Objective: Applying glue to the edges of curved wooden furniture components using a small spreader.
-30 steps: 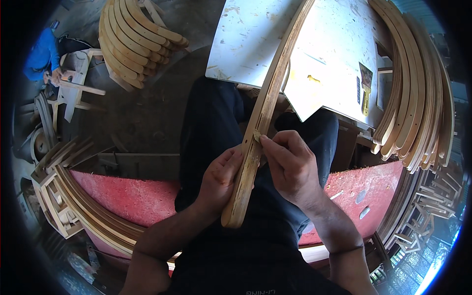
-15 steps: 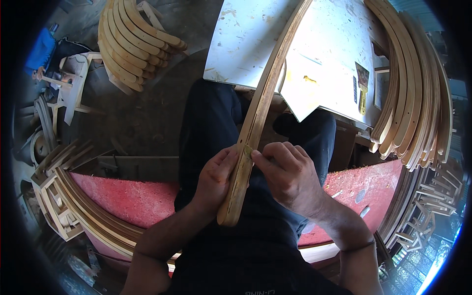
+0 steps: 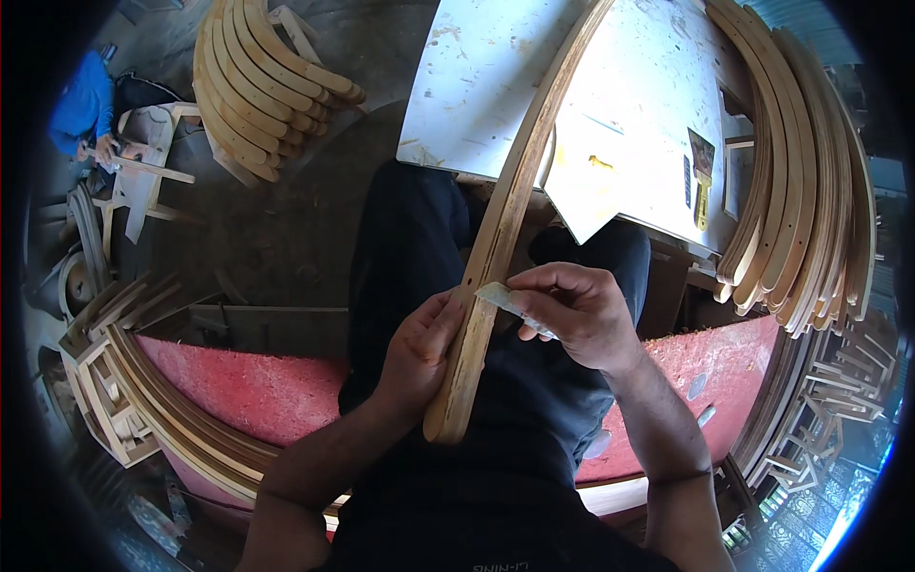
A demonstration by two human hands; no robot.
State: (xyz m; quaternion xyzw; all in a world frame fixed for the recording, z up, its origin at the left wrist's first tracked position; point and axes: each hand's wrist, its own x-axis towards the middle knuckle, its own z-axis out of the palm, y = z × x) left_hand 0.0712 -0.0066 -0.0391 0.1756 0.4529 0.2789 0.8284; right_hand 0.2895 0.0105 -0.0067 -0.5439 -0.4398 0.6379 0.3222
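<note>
A long, curved wooden strip slants across my lap, its rounded end toward me and its far end over the white board. My left hand is wrapped round the strip near that rounded end, thumb on top. Between the thumb and fingers of my right hand is a small pale flat piece, whitish with a yellowish tip; its kind is not clear. That tip touches the strip's edge, just right of my left thumb. Dark cracks or seams run along this edge.
The white board ahead carries smears and a scraper. Curved wooden pieces are stacked at the right and far left. A red surface lies on both sides of me. Far left, a person in blue handles wood.
My right hand has turned and lifted slightly, so the pale piece now shows in it against the strip. My left hand keeps its hold. The person in blue has leaned further into view.
</note>
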